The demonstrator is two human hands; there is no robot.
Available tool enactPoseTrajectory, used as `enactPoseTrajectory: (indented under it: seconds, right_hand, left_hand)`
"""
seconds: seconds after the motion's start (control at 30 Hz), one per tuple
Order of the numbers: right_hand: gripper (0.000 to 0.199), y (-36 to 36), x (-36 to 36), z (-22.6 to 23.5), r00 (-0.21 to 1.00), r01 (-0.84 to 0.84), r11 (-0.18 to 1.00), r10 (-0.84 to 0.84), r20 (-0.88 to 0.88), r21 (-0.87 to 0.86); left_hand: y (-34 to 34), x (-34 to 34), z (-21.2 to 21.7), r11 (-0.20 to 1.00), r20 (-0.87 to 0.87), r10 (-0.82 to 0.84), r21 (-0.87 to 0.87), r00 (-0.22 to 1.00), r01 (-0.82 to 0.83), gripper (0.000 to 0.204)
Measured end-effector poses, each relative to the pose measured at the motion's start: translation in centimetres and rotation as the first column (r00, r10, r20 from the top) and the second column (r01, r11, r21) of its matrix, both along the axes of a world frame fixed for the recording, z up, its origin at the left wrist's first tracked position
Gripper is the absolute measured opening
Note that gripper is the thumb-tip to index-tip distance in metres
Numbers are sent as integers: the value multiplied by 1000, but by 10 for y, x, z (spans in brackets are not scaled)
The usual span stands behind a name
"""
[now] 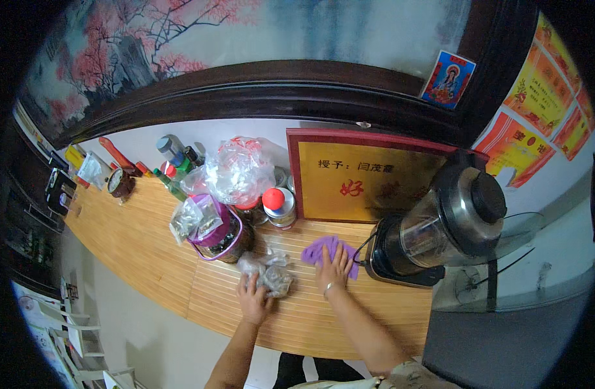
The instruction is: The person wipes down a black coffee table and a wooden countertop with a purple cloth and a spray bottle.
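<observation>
A crumpled clear plastic bag (pixel 271 272) with something greyish inside lies on the slatted wooden table (pixel 220 298). My left hand (pixel 253 301) has its fingers curled against the near left side of the bag, gripping it. To the right, a purple cloth (pixel 315 251) is spread on the tabletop, bunched at its left side. My right hand (pixel 335 267) presses down on the cloth with the fingers stretched and apart; a bracelet (pixel 328 290) circles that wrist. Part of the cloth is hidden beneath the hand.
A blender (pixel 433 227) with a black cord stands right of the cloth. Behind are a framed gold plaque (pixel 356 178) and a red-topped can (pixel 279 209). At left stand a purple-lidded jar (pixel 223 230), a large plastic bag (pixel 239 172), several bottles (pixel 171 181) and a brown pot (pixel 120 183).
</observation>
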State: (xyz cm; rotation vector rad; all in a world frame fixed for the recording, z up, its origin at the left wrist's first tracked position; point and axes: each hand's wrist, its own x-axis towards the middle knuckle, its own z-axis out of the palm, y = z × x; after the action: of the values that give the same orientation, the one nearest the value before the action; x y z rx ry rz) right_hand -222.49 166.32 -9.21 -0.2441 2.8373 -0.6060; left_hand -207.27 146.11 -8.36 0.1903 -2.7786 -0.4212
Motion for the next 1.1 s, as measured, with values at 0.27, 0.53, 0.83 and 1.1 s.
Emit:
enactPoseTrajectory:
  seconds: [0.27, 0.53, 0.83, 1.1]
  right_hand:
    - [41, -6, -26, -20, 980, -110, 974, 73, -186, -196]
    - [42, -43, -70, -17, 968, -52, 939, -36, -247, -340]
    - [46, -10, 48, -11, 715, -698, 668, 665, -216, -257]
    - [46, -112, -13, -7, 770, -599, 799, 561, -303, -44]
  left_hand:
    - [2, 6, -8, 984, -83, 50, 177, 995, -34, 30]
    - [-9, 31, -2, 951, -141, 20, 309, 990, 25, 31]
    - [-16, 72, -15, 896, -183, 157, 441, 970, -62, 27]
    - [-11, 83, -6, 924, -139, 113, 378, 984, -52, 32]
